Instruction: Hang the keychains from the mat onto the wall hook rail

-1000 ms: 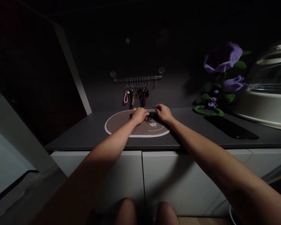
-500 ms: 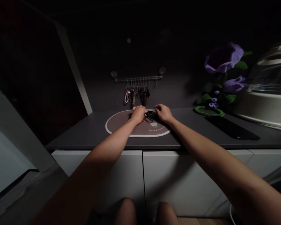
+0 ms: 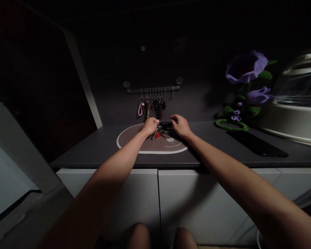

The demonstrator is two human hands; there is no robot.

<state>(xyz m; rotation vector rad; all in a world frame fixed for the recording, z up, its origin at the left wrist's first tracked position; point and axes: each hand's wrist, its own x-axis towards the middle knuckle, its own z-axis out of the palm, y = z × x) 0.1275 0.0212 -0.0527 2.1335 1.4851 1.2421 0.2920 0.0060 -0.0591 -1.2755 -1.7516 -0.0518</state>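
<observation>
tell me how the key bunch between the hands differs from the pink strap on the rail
The key bunch is spread over the brown mat, while the pink strap hangs below the clear rail. The key bunch mixes dark and metallic pieces with a red piece; the pink strap forms a slim pink loop. The left hand and right hand are at the key bunch, whereas neither touches the pink strap.

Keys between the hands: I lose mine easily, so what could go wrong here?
The keys splay out close to the left hand, so they might tangle. The light is dim, so a dropped key could be hard to spot on the dark counter.
</observation>
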